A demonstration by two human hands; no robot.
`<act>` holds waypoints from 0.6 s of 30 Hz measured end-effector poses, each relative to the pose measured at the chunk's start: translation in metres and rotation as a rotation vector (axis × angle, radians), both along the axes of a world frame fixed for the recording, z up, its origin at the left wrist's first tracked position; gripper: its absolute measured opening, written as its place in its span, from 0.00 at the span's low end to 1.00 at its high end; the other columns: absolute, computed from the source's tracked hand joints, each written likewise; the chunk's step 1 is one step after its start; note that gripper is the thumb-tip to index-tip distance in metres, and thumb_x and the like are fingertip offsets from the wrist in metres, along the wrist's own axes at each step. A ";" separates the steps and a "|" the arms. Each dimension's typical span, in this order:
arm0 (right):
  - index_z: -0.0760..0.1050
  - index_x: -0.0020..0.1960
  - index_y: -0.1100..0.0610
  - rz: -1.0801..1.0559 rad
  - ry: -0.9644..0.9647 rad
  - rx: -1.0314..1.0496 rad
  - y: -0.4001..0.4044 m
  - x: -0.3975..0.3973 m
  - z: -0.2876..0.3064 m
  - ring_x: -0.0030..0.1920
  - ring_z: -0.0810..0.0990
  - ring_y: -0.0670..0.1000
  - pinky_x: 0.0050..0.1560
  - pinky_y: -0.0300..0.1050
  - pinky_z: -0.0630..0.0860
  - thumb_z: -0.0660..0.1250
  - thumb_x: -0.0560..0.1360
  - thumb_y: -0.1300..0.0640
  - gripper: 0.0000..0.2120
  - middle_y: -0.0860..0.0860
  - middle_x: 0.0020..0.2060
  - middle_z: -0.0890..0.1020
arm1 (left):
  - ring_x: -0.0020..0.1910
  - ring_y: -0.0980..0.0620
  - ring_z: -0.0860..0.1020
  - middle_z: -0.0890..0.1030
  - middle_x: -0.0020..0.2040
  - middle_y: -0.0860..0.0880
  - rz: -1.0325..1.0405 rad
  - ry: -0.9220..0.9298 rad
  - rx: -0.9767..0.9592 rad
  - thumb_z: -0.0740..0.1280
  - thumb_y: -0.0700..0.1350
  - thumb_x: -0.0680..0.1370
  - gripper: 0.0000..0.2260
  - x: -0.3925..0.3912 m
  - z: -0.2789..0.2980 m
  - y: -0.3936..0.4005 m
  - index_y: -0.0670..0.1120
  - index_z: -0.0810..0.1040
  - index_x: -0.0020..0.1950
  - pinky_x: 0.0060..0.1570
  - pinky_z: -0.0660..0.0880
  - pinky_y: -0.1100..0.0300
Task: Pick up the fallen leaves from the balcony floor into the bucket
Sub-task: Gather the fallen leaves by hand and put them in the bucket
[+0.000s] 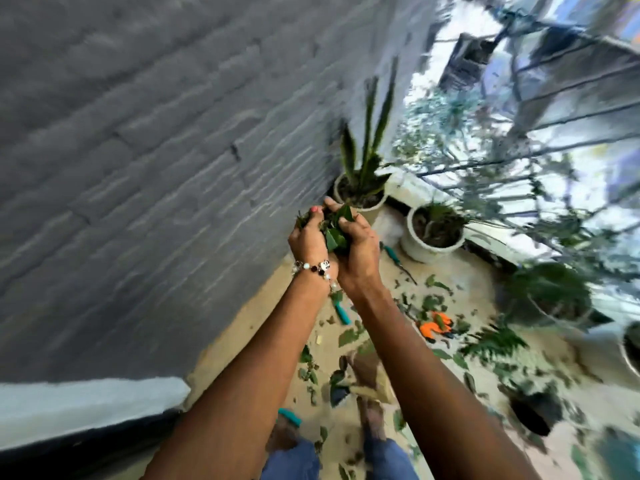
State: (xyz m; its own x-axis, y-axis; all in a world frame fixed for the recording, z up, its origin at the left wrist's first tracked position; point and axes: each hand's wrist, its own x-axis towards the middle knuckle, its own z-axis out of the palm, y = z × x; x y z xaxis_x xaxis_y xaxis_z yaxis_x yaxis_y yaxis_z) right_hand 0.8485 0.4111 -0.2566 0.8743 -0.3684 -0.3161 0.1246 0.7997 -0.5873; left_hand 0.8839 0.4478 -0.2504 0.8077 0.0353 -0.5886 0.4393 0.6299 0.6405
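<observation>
Both my hands are raised in front of me, cupped together around a bunch of green leaves (334, 230). My left hand (309, 242), with a beaded bracelet on its wrist, curls round the left side of the bunch. My right hand (358, 249) curls round the right side. Many more fallen leaves (433, 303) lie scattered over the beige balcony floor (381, 223) below my arms. No bucket is clearly visible; the picture is blurred by motion.
A grey brick wall (156, 150) runs along the left. White plant pots (431, 233) line the railing (554, 143) side. Orange-handled pruners (436, 327) and a teal-handled tool (341, 311) lie among the leaves. My feet (367, 372) stand on the floor.
</observation>
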 end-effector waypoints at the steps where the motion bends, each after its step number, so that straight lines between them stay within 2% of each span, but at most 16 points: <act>1: 0.71 0.64 0.70 -0.053 -0.007 -0.005 -0.025 -0.012 0.016 0.60 0.78 0.61 0.62 0.53 0.75 0.53 0.76 0.70 0.19 0.67 0.62 0.75 | 0.38 0.43 0.81 0.83 0.34 0.43 -0.047 -0.007 -0.015 0.67 0.36 0.78 0.08 -0.011 0.017 -0.025 0.39 0.79 0.38 0.53 0.78 0.42; 3: 0.74 0.61 0.69 -0.145 -0.041 0.000 -0.068 -0.037 0.041 0.55 0.81 0.58 0.56 0.49 0.78 0.52 0.76 0.71 0.18 0.64 0.56 0.80 | 0.43 0.40 0.81 0.83 0.41 0.39 -0.115 -0.015 -0.021 0.68 0.36 0.77 0.05 -0.031 0.042 -0.070 0.36 0.80 0.43 0.53 0.78 0.41; 5: 0.77 0.56 0.66 -0.264 -0.068 -0.008 -0.116 -0.070 0.060 0.49 0.83 0.55 0.51 0.46 0.80 0.51 0.76 0.72 0.17 0.58 0.47 0.85 | 0.45 0.40 0.80 0.82 0.49 0.36 -0.197 -0.008 -0.015 0.68 0.37 0.77 0.09 -0.059 0.060 -0.126 0.32 0.78 0.54 0.50 0.80 0.43; 6: 0.77 0.54 0.65 -0.329 -0.069 -0.020 -0.143 -0.088 0.068 0.48 0.84 0.54 0.50 0.46 0.80 0.52 0.76 0.73 0.17 0.56 0.45 0.85 | 0.44 0.41 0.80 0.82 0.48 0.37 -0.242 -0.010 -0.016 0.68 0.37 0.77 0.11 -0.078 0.068 -0.155 0.32 0.77 0.56 0.46 0.81 0.47; 8: 0.76 0.53 0.63 -0.463 -0.058 -0.024 -0.193 -0.122 0.079 0.49 0.83 0.57 0.51 0.49 0.80 0.53 0.75 0.73 0.16 0.58 0.47 0.84 | 0.34 0.45 0.81 0.83 0.36 0.43 -0.369 -0.035 -0.055 0.67 0.37 0.78 0.05 -0.111 0.079 -0.211 0.35 0.78 0.48 0.33 0.80 0.56; 9: 0.75 0.52 0.61 -0.541 -0.064 -0.011 -0.222 -0.144 0.081 0.51 0.81 0.58 0.53 0.51 0.80 0.54 0.75 0.74 0.16 0.59 0.48 0.83 | 0.30 0.48 0.80 0.82 0.31 0.46 -0.438 -0.023 -0.060 0.66 0.38 0.79 0.05 -0.132 0.082 -0.243 0.38 0.78 0.44 0.28 0.79 0.59; 10: 0.74 0.51 0.60 -0.604 -0.072 -0.012 -0.249 -0.165 0.082 0.51 0.81 0.59 0.53 0.52 0.80 0.53 0.75 0.74 0.16 0.60 0.49 0.82 | 0.28 0.49 0.80 0.82 0.31 0.46 -0.517 0.000 -0.052 0.66 0.39 0.79 0.06 -0.151 0.084 -0.271 0.39 0.77 0.43 0.25 0.77 0.61; 13: 0.74 0.50 0.59 -0.776 -0.017 -0.073 -0.325 -0.236 0.084 0.45 0.83 0.54 0.45 0.46 0.81 0.54 0.76 0.74 0.15 0.56 0.43 0.84 | 0.32 0.48 0.80 0.79 0.43 0.40 -0.700 0.006 -0.024 0.67 0.40 0.79 0.07 -0.220 0.080 -0.351 0.38 0.75 0.52 0.22 0.75 0.63; 14: 0.75 0.51 0.59 -0.837 0.017 -0.093 -0.350 -0.263 0.082 0.44 0.83 0.53 0.44 0.45 0.81 0.55 0.76 0.74 0.15 0.54 0.42 0.85 | 0.30 0.50 0.79 0.77 0.42 0.39 -0.781 0.003 -0.017 0.67 0.40 0.79 0.06 -0.248 0.077 -0.378 0.37 0.74 0.50 0.21 0.73 0.64; 16: 0.76 0.55 0.62 -0.954 0.077 -0.112 -0.393 -0.319 0.082 0.46 0.82 0.55 0.47 0.47 0.80 0.56 0.76 0.73 0.14 0.55 0.43 0.85 | 0.28 0.54 0.79 0.76 0.39 0.40 -0.980 0.019 -0.012 0.65 0.39 0.80 0.06 -0.306 0.078 -0.422 0.38 0.73 0.44 0.21 0.72 0.67; 18: 0.74 0.58 0.64 -1.021 0.098 -0.090 -0.423 -0.363 0.083 0.49 0.81 0.58 0.52 0.50 0.79 0.57 0.77 0.72 0.14 0.58 0.47 0.83 | 0.38 0.48 0.81 0.79 0.44 0.40 -1.035 0.064 -0.079 0.67 0.40 0.79 0.05 -0.345 0.076 -0.457 0.38 0.76 0.49 0.27 0.77 0.62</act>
State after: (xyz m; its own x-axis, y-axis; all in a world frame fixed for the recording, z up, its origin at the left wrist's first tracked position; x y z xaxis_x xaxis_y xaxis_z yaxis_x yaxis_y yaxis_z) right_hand 0.4856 -0.0114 -0.1733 0.1029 -0.9473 -0.3035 0.6682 0.2919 -0.6844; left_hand 0.5391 -0.0093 -0.1744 0.3885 -0.6975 -0.6021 0.8207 -0.0352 0.5703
